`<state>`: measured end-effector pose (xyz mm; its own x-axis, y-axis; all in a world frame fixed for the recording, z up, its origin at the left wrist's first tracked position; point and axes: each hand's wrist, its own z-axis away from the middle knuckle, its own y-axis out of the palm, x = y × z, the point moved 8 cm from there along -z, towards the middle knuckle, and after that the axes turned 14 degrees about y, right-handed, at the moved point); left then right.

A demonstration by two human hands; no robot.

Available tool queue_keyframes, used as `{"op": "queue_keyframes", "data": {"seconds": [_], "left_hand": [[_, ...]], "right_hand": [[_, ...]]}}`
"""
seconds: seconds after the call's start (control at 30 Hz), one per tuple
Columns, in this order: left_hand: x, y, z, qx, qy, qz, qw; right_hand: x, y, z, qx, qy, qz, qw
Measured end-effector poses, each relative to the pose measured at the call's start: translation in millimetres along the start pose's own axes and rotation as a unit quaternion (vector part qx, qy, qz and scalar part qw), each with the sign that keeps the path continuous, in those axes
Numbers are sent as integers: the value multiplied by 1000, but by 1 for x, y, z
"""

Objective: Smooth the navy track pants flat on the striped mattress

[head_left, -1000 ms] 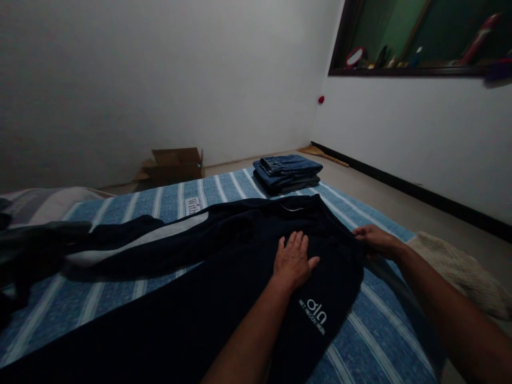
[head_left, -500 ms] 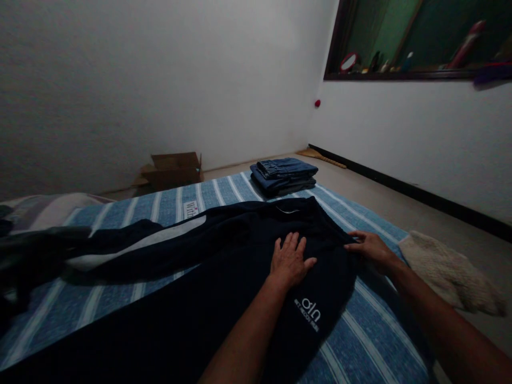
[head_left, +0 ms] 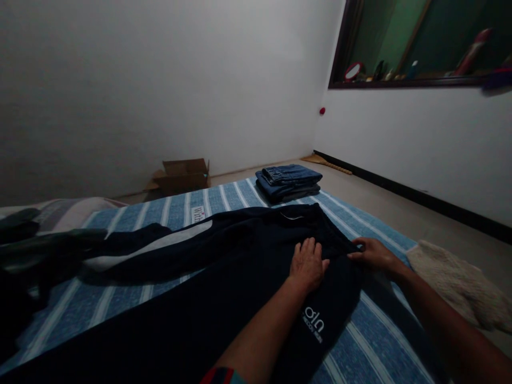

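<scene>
Dark navy sweatpants (head_left: pixel 240 272) lie spread across the bed, with a white stripe on the far leg and white lettering on the near one. My left hand (head_left: pixel 309 264) rests flat on them just below the waistband, fingers out and holding nothing. At the waistband's near corner, my right hand (head_left: pixel 374 256) pinches the edge of the cloth between thumb and fingers. The legs run off to the left, and the near one leaves the bottom of the view.
Folded jeans (head_left: pixel 288 181) are stacked at the bed's far edge. The blue striped bedspread (head_left: pixel 380 341) lies beneath everything. Dark clothes (head_left: pixel 36 256) are heaped at left, a beige fabric piece (head_left: pixel 456 277) at right. An open cardboard box (head_left: pixel 184 176) stands beyond the bed.
My left hand has slid right along the sweatpants, toward the waistband, its fingers now closer together. My right hand keeps its pinch on the waistband corner. The view has shifted slightly.
</scene>
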<state>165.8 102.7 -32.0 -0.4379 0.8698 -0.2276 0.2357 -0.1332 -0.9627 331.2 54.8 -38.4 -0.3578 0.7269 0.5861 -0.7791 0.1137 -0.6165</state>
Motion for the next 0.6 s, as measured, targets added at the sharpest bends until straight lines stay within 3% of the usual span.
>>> {"op": "queue_keyframes", "data": {"seconds": [0.13,0.2,0.23,0.3,0.37,0.47,0.53,0.6], "left_hand": [[3,11,4,21,-2,16,1000],[4,12,5,29,-2,21,999],[4,12,5,31,-3,22,999],[3,12,5,28,-4,24,999],[4,12,5,20,-3,28,999],[3,11,6,8,8,43,999],[3,11,6,-2,11,54,998],[4,11,7,-8,7,59,998]], "right_hand": [[-1,-6,-5,-26,7,57,998],[6,-13,-2,-83,-16,103,991],[14,-18,3,-136,-44,139,980],[40,-19,21,-261,-136,214,932],[68,-1,41,-316,-253,250,880],[89,43,46,-204,-377,203,881],[88,60,37,-167,-384,174,891],[81,66,27,-176,-374,167,895]]}}
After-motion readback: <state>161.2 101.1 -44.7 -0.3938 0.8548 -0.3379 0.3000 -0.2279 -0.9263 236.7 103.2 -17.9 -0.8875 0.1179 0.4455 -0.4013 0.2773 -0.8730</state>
